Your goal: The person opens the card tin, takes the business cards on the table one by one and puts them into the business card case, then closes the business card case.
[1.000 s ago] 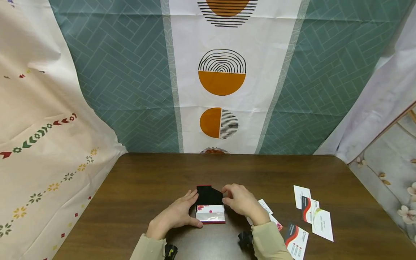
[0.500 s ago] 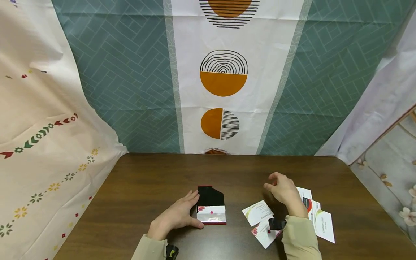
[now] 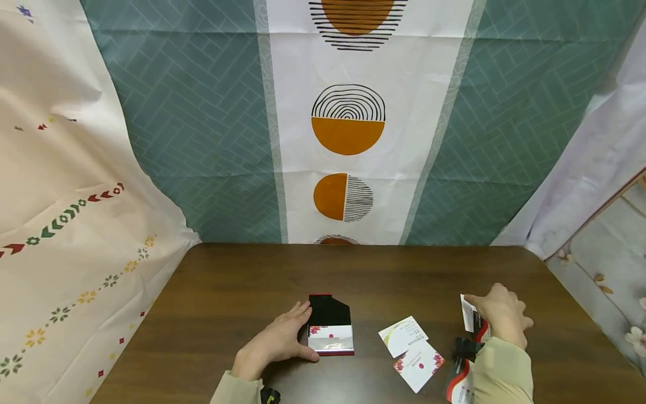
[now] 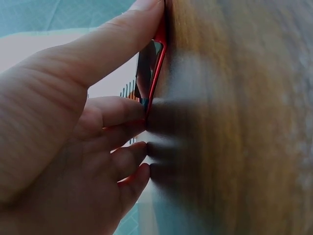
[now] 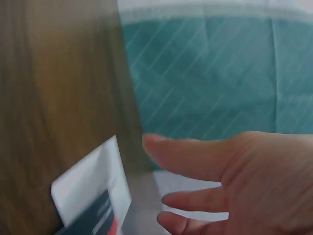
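A red-edged business card case [image 3: 330, 310] lies open on the table, its black flap spread toward the back. In its front half sits a white card with pink flowers [image 3: 322, 331]. My left hand [image 3: 276, 341] holds the case at its left side, thumb at the near corner and fingertips along the far left edge. In the left wrist view, the red rim [image 4: 157, 68] shows between thumb and index finger. Over the cards at the right hovers my right hand [image 3: 504, 315], fingers apart and nothing in them. Beneath and beside it lies a white business card [image 5: 83, 181], partly overlapped by a dark one.
Between the hands, a white-and-green business card [image 3: 402, 335] touches or overlaps a flowered card [image 3: 420, 367] on the brown table [image 3: 242, 280]. A red-and-black card [image 3: 459, 384] is half covered by the right sleeve [image 3: 504, 370]. A patterned curtain [image 3: 227, 140] hangs behind.
My right hand has left the case and travelled right, past the two middle cards, to the cards at the right. The left hand stays on the case.
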